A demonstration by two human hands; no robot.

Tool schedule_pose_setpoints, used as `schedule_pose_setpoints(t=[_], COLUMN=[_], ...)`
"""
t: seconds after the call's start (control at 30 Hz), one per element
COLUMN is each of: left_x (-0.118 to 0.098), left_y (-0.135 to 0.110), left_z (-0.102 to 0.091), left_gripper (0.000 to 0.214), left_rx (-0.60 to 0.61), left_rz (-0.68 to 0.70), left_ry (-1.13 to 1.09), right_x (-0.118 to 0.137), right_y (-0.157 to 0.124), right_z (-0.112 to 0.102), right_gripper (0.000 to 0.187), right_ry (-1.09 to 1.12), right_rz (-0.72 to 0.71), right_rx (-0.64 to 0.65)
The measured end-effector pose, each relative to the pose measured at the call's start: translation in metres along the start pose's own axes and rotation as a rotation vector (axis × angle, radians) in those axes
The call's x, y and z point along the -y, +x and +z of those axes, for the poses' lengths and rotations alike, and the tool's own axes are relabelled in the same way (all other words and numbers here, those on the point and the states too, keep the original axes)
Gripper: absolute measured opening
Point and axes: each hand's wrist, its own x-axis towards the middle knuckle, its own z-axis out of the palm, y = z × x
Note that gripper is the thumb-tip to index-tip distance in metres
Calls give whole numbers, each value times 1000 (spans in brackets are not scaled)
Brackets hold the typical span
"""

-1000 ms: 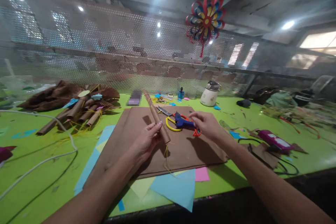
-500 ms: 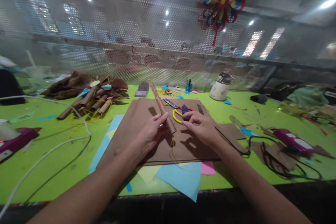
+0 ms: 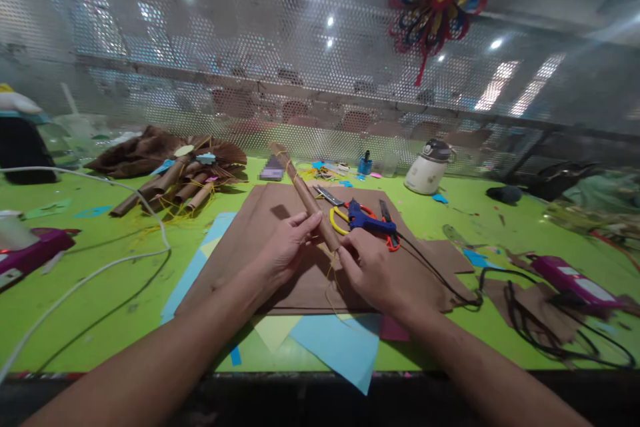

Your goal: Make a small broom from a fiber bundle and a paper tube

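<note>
A thin rolled brown paper tube (image 3: 301,190), with yellow string tied round its far part, slants across the middle. My left hand (image 3: 285,250) grips it near its lower end, thumb on top. Yellow string (image 3: 332,272) hangs from that lower end. There my right hand (image 3: 371,270) is closed, thumb and index fingertips touching the tube's end; whether they pinch the tube or the string I cannot tell. Under both hands lies a stack of brown paper (image 3: 235,267). Just beyond my right hand rest a blue glue gun (image 3: 367,219) and scissors (image 3: 327,196).
Several finished brown tubes (image 3: 170,177) with string lie at the left. A white jug (image 3: 426,170) stands at the back right. Purple power strips (image 3: 570,279) with a black cable lie right, and a white cable (image 3: 120,261) left. Blue paper (image 3: 345,350) overhangs the front edge.
My right hand has moved down and left from over the glue gun to the tube's lower end, and its fingers have closed. The left hand keeps its hold on the tube.
</note>
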Motion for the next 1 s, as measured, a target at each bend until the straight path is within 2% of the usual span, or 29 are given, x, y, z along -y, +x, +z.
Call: schedule_pose_setpoints(t=[0.17,0.37,0.63,0.83,1.0], left_x=[-1,0,-7,-8,-7], left_y=[-2,-2,-6,-7,-7], left_z=[3,3,8,7,8], left_gripper=[17,18,18,17,19], left_rx=[-67,-58,-46,46,13], left_rz=[31,39,15,32,25], left_ry=[-16,-33,-66,-70,-57], right_x=[3,4,3,4,5], right_y=[0,-1,-1,-2,-1], right_z=[-1,2,-2,1,2], right_gripper=[14,14,9,11,11], right_ry=[-155,-72,95,187,300], right_rz=[-53,-64,89,143,230], right_rx=[-58,-106,-179,-157,-131])
